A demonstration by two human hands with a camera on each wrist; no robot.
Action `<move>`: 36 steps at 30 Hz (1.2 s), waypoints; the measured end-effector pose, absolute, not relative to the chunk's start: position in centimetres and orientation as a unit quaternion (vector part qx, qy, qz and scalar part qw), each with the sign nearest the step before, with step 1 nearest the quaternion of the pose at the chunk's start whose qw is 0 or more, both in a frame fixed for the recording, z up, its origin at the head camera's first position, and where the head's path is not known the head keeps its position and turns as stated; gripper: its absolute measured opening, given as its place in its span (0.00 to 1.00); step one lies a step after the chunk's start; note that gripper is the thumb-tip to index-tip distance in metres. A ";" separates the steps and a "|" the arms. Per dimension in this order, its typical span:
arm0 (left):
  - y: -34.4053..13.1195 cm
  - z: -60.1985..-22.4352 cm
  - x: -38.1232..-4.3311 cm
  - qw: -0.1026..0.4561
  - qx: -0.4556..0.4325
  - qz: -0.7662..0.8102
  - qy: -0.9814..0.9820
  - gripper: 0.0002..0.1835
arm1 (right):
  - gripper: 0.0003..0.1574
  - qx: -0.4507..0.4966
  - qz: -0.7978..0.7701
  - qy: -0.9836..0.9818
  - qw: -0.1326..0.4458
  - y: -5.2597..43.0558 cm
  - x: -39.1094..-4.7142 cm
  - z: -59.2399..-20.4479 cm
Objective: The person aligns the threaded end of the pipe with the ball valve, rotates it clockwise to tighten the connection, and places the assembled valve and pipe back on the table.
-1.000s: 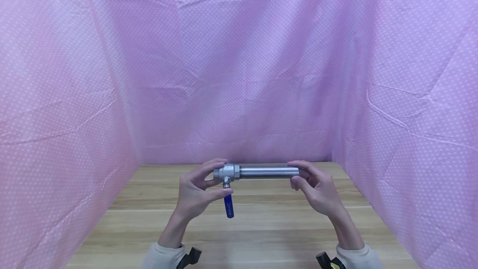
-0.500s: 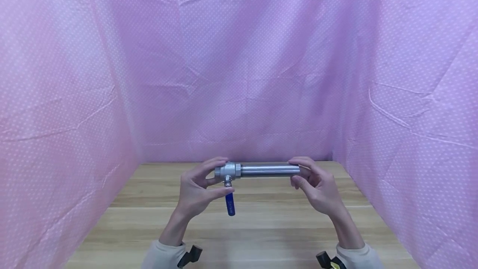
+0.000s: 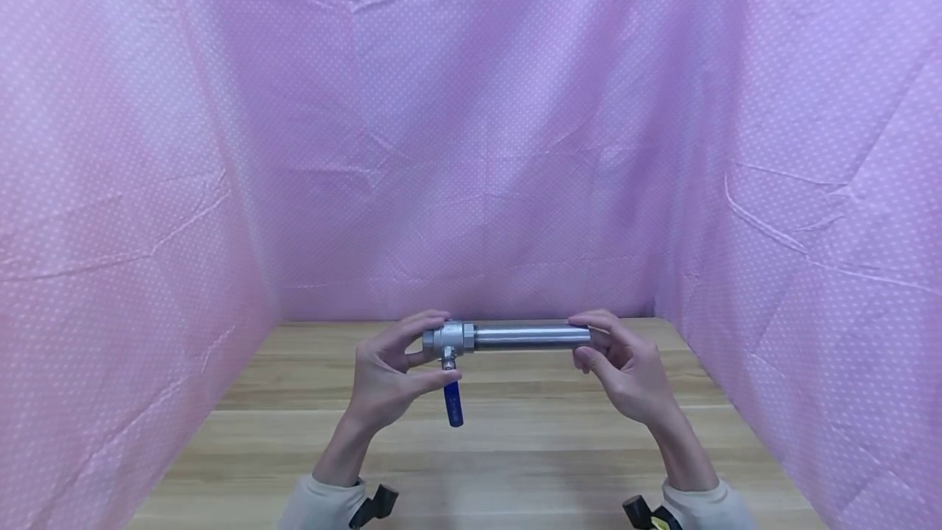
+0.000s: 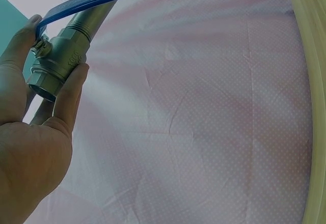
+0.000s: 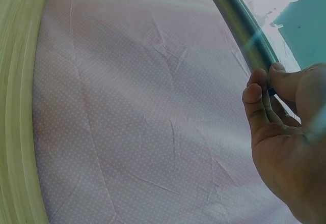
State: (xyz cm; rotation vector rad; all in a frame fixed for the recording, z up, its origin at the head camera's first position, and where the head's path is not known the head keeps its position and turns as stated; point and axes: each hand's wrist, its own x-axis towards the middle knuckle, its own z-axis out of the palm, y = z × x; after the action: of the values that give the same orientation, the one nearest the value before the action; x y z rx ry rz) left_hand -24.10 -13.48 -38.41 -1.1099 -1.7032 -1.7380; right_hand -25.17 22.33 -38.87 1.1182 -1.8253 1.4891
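Observation:
A steel ball valve (image 3: 450, 339) with a blue lever handle (image 3: 454, 406) is joined to a smooth steel pipe (image 3: 531, 338), held level above the table. My left hand (image 3: 384, 375) grips the valve, fingers at its far side and thumb against the lever near its stem. In the left wrist view, threads show where the pipe (image 4: 94, 18) enters the valve body (image 4: 63, 56), and the valve's outer end is open. My right hand (image 3: 625, 366) pinches the pipe's free end between thumb and fingers. Part of that end is hidden by the fingers in the right wrist view.
Beneath the hands lies a light wood-grain table (image 3: 515, 448). Pink dotted cloth (image 3: 471, 145) hangs behind it and along both sides. Dark camera mounts (image 3: 375, 505) sit on the wrists, by the pale sleeves.
Both hands keep the same hold on the valve and pipe. The assembly has shifted only very slightly in the head view.

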 end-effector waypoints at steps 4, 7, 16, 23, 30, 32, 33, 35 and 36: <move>-13.5 -38.4 -24.1 0.227 -0.405 -0.637 -0.615 0.40 | 0.30 0.424 0.550 -0.669 0.268 22.4 -25.4 -39.0; -13.6 -38.4 -24.2 0.228 -0.408 -0.637 -0.613 0.40 | 0.29 0.422 0.548 -0.670 0.268 22.4 -25.4 -39.1; -13.6 -38.6 -24.4 0.227 -0.406 -0.637 -0.615 0.40 | 0.26 0.407 0.549 -0.682 0.258 22.3 -25.4 -39.0; -13.6 -38.7 -24.5 0.230 -0.405 -0.636 -0.615 0.41 | 0.31 0.437 0.552 -0.658 0.268 22.2 -25.7 -39.1; -13.6 -38.7 -24.6 0.233 -0.406 -0.634 -0.615 0.41 | 0.32 0.413 0.550 -0.676 0.266 22.1 -25.4 -39.0; -13.6 -38.7 -24.6 0.233 -0.407 -0.634 -0.615 0.41 | 0.31 0.404 0.543 -0.685 0.268 22.2 -25.3 -39.0; -13.6 -38.7 -24.6 0.232 -0.407 -0.634 -0.615 0.41 | 0.31 0.404 0.542 -0.686 0.269 22.2 -25.3 -39.0; -13.6 -38.7 -24.7 0.232 -0.408 -0.634 -0.615 0.41 | 0.30 0.404 0.538 -0.688 0.271 22.2 -25.3 -39.0; -13.7 -38.7 -24.7 0.232 -0.408 -0.634 -0.615 0.41 | 0.30 0.406 0.536 -0.688 0.273 22.2 -25.4 -39.0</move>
State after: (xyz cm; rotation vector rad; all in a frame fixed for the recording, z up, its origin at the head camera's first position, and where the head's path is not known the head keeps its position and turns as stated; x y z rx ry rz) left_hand -24.70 -13.66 -38.67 -1.1211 -1.6892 -1.7432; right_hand -25.38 22.16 -39.05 1.0924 -1.8511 1.4437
